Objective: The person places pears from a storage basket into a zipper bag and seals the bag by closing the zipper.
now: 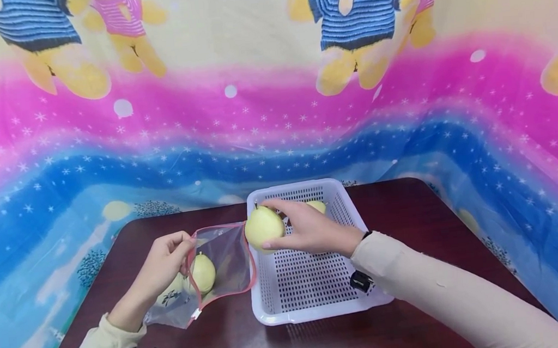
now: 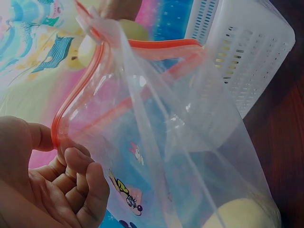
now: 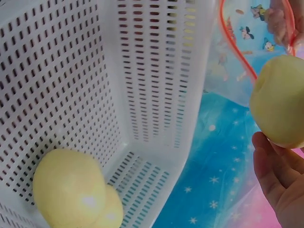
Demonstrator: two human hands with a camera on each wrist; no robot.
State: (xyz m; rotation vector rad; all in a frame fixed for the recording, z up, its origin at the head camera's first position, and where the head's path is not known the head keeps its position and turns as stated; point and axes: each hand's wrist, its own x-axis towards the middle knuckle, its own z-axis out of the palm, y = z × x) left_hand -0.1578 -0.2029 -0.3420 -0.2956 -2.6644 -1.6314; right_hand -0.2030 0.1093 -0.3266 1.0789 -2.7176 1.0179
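Note:
The left hand pinches the red-edged rim of a clear zip bag, whose mouth gapes toward the basket. Inside the bag a yellow-green pear shows, with another pale shape beside it behind the printed plastic. A pear is gripped by the right hand, over the basket's left rim beside the bag's mouth. In the left wrist view, thumb and forefinger pinch the red rim. The right wrist view has the gripped pear in front of the bag's red edge.
A white perforated basket stands on the dark red table. Pears lie in a corner of the basket, partly behind the right hand in the head view. A patterned cloth with bears and snowflakes hangs around the table's back and sides.

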